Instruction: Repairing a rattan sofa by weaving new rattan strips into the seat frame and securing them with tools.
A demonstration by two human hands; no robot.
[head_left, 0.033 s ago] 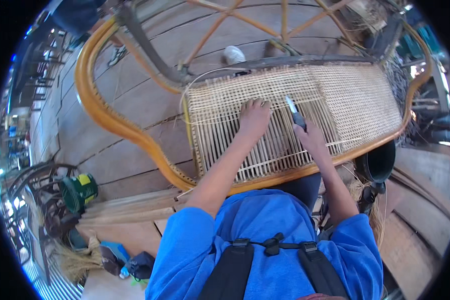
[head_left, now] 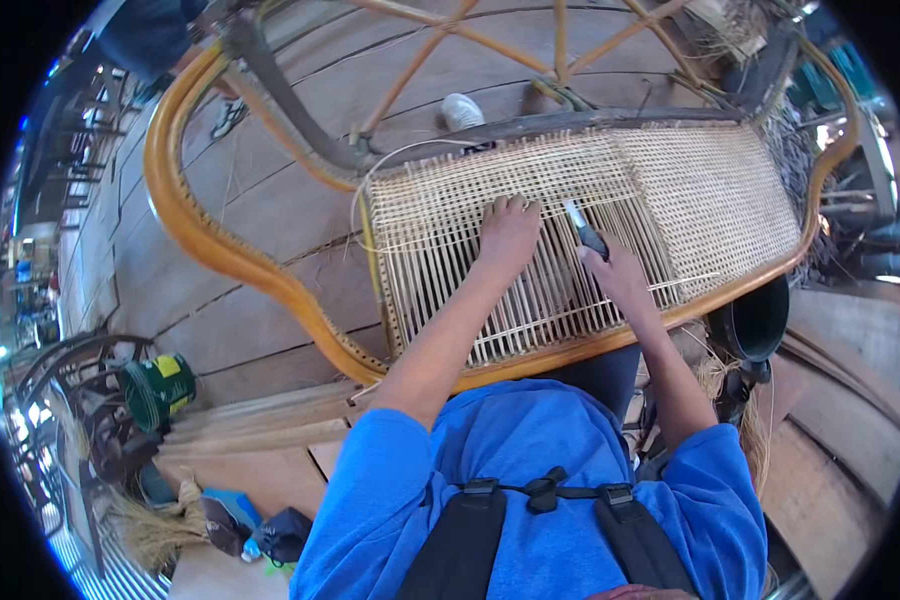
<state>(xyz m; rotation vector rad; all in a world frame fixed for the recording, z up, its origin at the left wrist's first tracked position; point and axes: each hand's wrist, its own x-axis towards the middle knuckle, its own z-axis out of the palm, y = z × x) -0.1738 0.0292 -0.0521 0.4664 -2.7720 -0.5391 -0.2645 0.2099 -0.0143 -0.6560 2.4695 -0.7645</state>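
A curved rattan bench frame (head_left: 232, 262) lies across in front of me. Its seat carries a cane weave (head_left: 710, 205), dense on the right and along the far side, while bare parallel strips (head_left: 440, 300) run toward me on the nearer left. My left hand (head_left: 510, 238) rests palm down at the edge of the weave, fingers bent and slightly apart, tips on the strands. To its right, my right hand (head_left: 618, 272) grips the dark handle of a short-bladed knife (head_left: 589, 233). The blade points away from me, just over the strips.
One loose cane strand (head_left: 358, 200) loops off the seat's left side. A dark bucket (head_left: 755, 322) stands beyond the near right rail. On the left are a green container (head_left: 157, 390) and a fibre bundle (head_left: 160, 520). Crossed rattan poles (head_left: 510, 42) span the far side.
The bench has shifted slightly left in view. The knife's blade has tilted a little and its tip sits slightly lower. My left hand stays on the weave.
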